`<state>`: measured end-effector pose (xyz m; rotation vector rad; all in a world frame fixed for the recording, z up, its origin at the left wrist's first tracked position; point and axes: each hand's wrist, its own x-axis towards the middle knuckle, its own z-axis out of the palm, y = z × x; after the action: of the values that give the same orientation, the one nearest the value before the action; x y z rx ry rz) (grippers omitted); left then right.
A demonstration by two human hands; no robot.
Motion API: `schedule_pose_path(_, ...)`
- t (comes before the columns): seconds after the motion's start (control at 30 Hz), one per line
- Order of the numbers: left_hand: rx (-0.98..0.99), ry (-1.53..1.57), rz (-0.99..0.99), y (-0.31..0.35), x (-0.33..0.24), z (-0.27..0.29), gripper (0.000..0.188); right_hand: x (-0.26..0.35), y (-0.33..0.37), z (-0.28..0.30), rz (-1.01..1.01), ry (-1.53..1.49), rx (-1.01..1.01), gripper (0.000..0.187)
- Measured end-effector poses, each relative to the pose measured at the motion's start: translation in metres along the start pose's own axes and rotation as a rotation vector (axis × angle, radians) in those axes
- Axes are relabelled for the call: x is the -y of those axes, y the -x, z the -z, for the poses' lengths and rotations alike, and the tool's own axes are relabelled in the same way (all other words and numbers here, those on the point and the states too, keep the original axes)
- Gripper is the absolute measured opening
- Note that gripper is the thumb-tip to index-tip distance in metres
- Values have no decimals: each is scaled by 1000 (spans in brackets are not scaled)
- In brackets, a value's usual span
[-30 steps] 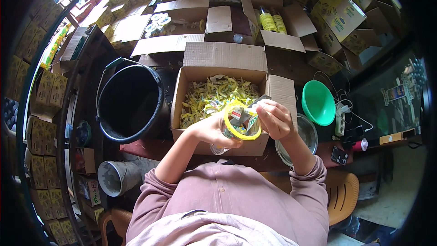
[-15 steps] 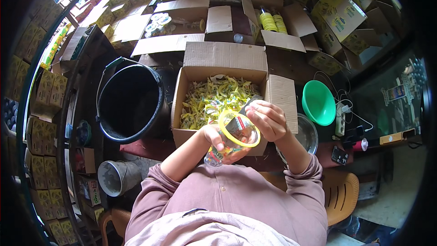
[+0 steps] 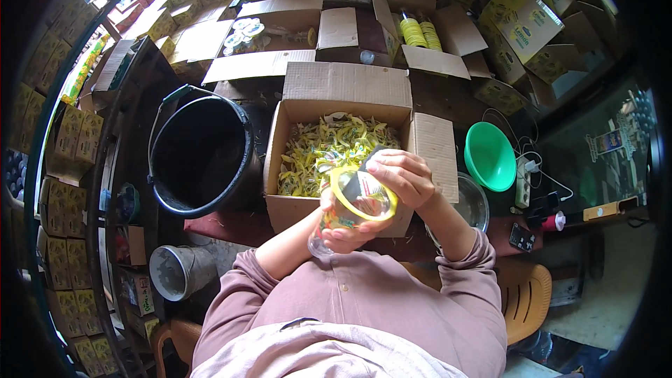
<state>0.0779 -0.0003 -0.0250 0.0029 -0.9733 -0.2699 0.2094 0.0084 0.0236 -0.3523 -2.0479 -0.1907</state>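
Observation:
My left hand [image 3: 344, 238] is wrapped round a clear plastic jar [image 3: 371, 206] with a wide yellow rim, its mouth tilted up toward me. Some colourful printing shows on its side. At the mouth, my right hand [image 3: 406, 176] has its fingers closed on a dark, flat strip [image 3: 372, 159] that reaches down into the jar. What lies at the jar's bottom is hard to make out. Just beyond both hands stands an open cardboard box [image 3: 346, 87], filled with small yellow twist-wrapped pieces [image 3: 329, 141].
A black bucket [image 3: 157, 192] stands left of the box, with a grey bucket [image 3: 183, 271] lower down. To the right are a green bowl [image 3: 490, 157], a metal bowl [image 3: 476, 203] and a power strip [image 3: 523, 185]. Another open carton [image 3: 437, 61] behind holds yellow lids.
My right hand has shifted slightly left and closer over the jar's mouth with the dark strip. The left hand's fingers now sit more underneath the jar, which has turned a little.

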Motion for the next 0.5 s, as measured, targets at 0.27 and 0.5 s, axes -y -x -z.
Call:
schedule_pose_path(0.27, -187, -112, -94, 1, -1, -16, 57, -3, 5, 5, -99, 102, -80, 25)
schedule_pose_path(0.5, -420, -415, -286, 27, 7, -33, 75, -10, 30, 15, -516, 426, 257, 58)
